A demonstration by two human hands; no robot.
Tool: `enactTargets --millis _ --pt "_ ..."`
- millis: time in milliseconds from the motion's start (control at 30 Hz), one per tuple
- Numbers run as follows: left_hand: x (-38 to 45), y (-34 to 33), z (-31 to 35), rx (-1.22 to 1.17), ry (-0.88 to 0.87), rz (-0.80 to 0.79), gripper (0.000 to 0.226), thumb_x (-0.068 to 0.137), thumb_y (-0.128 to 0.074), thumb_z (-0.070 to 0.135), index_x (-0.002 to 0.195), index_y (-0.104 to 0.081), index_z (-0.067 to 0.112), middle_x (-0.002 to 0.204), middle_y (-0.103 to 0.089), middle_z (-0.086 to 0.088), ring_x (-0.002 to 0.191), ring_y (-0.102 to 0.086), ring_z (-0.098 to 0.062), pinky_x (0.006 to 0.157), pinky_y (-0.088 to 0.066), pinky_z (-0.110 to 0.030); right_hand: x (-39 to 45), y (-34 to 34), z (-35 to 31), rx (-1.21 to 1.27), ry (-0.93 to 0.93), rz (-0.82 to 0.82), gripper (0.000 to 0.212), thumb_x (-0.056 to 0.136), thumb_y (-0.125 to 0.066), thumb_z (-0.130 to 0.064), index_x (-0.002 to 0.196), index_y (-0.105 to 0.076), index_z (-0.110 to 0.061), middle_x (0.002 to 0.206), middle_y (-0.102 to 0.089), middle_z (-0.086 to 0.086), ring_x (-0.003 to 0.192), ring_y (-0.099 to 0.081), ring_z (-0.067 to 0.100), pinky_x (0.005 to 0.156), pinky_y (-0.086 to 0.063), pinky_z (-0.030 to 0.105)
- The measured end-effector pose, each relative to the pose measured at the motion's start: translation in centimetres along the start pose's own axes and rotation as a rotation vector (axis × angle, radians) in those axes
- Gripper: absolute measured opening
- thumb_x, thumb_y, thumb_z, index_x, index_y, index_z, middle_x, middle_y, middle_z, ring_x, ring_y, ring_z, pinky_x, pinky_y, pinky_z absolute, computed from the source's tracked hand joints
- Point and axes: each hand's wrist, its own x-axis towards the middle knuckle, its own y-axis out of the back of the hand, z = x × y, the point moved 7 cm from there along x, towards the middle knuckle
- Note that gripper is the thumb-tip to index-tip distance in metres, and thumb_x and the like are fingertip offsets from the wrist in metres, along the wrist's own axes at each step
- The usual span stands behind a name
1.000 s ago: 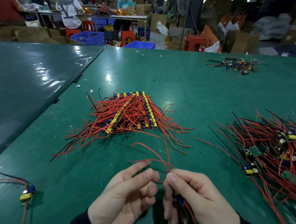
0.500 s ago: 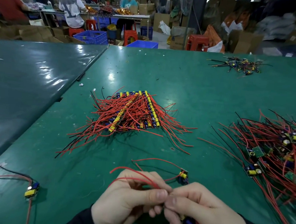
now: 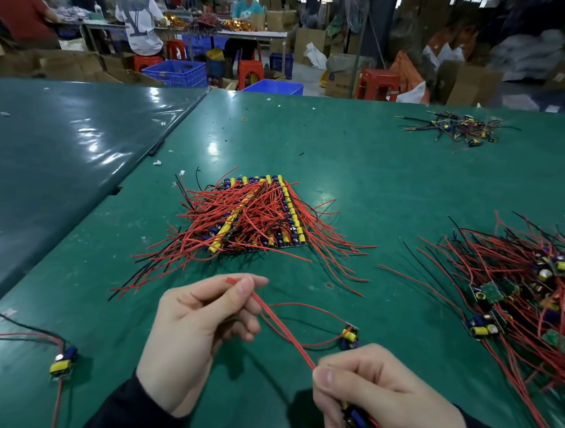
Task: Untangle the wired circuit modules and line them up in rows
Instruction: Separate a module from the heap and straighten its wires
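My left hand (image 3: 192, 338) pinches the free ends of two red wires (image 3: 283, 331) between thumb and forefinger. The wires run taut down to my right hand (image 3: 381, 404), which grips a small blue circuit module (image 3: 355, 416) in its curled fingers. A second module (image 3: 349, 337) with a yellow part lies on the mat between my hands, its red wire looping toward my left hand. Ahead, a stack of modules lined up in rows (image 3: 257, 215) fans its red wires outward. A tangled heap of modules (image 3: 530, 291) lies at the right.
A lone module (image 3: 63, 362) with red and black leads lies at the near left. A small pile of dark-wired parts (image 3: 457, 127) sits far right on the green table (image 3: 361, 172). A darker table (image 3: 45, 150) adjoins at left. People work at a bench behind.
My hands have drawn apart: the left one slid up along the red wires to their ends, pulling them straight. The loose module now lies further right on the mat.
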Motion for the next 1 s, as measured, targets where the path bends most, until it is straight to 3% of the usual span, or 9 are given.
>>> enactTargets --millis 200,367,500,633,700,733,833,933,1000 --pt "-0.1 -0.5 -1.0 -0.111 0.138 -0.014 0.023 0.074 -0.056 0.020 0.067 -0.075 0.008 0.066 -0.068 -0.009 0.041 -0.053 -0.008 0.037 -0.041 -0.014 -0.1 1.5 0.1 -0.236 -0.019 0.143 0.036 0.094 -0.046 -0.028 0.060 -0.050 -0.018 0.048 -0.059 0.003 0.041 -0.050 0.013 0.047 -0.041 0.022" --pt "-0.4 -1.1 -2.6 -0.240 0.365 -0.070 0.020 0.072 -0.059 0.019 0.063 -0.070 0.004 0.053 -0.054 -0.009 0.024 -0.027 -0.003 0.029 -0.021 -0.008 -1.0 3.3 -1.1 -0.874 0.062 0.376 0.044 0.093 -0.045 -0.043 0.062 -0.050 -0.013 0.050 -0.063 -0.004 0.044 -0.057 0.012 0.054 -0.050 0.034" --pt "-0.7 -1.3 -2.9 -0.285 0.451 -0.126 0.024 0.075 -0.058 0.022 0.062 -0.068 0.005 0.051 -0.050 -0.007 0.023 -0.024 -0.002 0.030 -0.018 -0.006 -1.0 3.1 -1.6 -1.068 0.106 0.390 0.045 0.092 -0.038 -0.053 0.068 -0.048 -0.016 0.054 -0.061 -0.006 0.050 -0.054 0.014 0.059 -0.048 0.039" --pt "-1.1 -1.5 -3.0 -0.319 0.557 -0.217 0.029 0.052 -0.089 0.018 0.059 -0.065 0.002 0.046 -0.046 -0.006 0.032 -0.014 -0.005 0.028 -0.018 -0.007 -1.0 2.2 -1.7 -1.268 0.144 0.352 0.037 0.091 -0.030 -0.059 0.076 -0.042 -0.028 0.064 -0.061 0.000 0.059 -0.051 0.018 0.059 -0.048 0.035" --pt "-0.6 -0.8 -2.8 -0.388 0.553 -0.155 0.044 0.031 -0.095 0.016 0.062 -0.068 0.002 0.051 -0.049 -0.006 0.038 -0.013 -0.006 0.025 -0.020 -0.011 -0.6 1.6 -1.5 -1.103 0.164 0.248 0.035 0.096 -0.039 -0.049 0.075 -0.050 -0.023 0.062 -0.064 -0.004 0.053 -0.056 0.010 0.055 -0.046 0.024" --pt "-0.3 -0.4 -2.7 -0.413 0.536 -0.104 0.044 0.031 -0.095 0.014 0.065 -0.070 0.001 0.053 -0.051 -0.006 0.033 -0.017 -0.005 0.025 -0.021 -0.012 -0.4 1.5 -1.5 -0.952 0.156 0.202 0.033 0.097 -0.046 -0.041 0.073 -0.055 -0.020 0.061 -0.065 -0.005 0.049 -0.056 0.005 0.053 -0.044 0.018" --pt "0.1 0.3 -2.8 -0.389 0.470 0.015 0.022 0.057 -0.075 0.020 0.066 -0.073 0.000 0.056 -0.054 -0.005 0.028 -0.027 -0.005 0.027 -0.022 -0.011 -0.4 1.2 -1.2 -0.686 0.127 0.112 0.025 0.093 -0.058 -0.033 0.078 -0.067 -0.016 0.068 -0.069 0.002 0.056 -0.061 0.008 0.055 -0.047 0.022" --pt "0.2 0.0 -3.2 -0.365 0.447 -0.006 0.028 0.072 -0.060 0.028 0.074 -0.076 0.005 0.060 -0.057 -0.002 0.032 -0.032 -0.006 0.029 -0.027 -0.013 -0.4 0.6 -0.9 -0.574 0.133 0.051 0.012 0.088 -0.067 -0.031 0.093 -0.075 -0.024 0.086 -0.069 0.003 0.077 -0.064 0.012 0.067 -0.048 0.028" --pt "0.3 -0.4 -3.2 -0.365 0.444 -0.074 0.038 0.078 -0.053 0.039 0.085 -0.078 0.011 0.066 -0.062 -0.002 0.038 -0.041 -0.007 0.032 -0.034 -0.015 -0.3 0.8 -1.1 -0.304 0.131 0.085 0.012 0.083 -0.071 -0.019 0.088 -0.077 -0.028 0.086 -0.069 0.004 0.073 -0.062 0.005 0.065 -0.046 0.020"
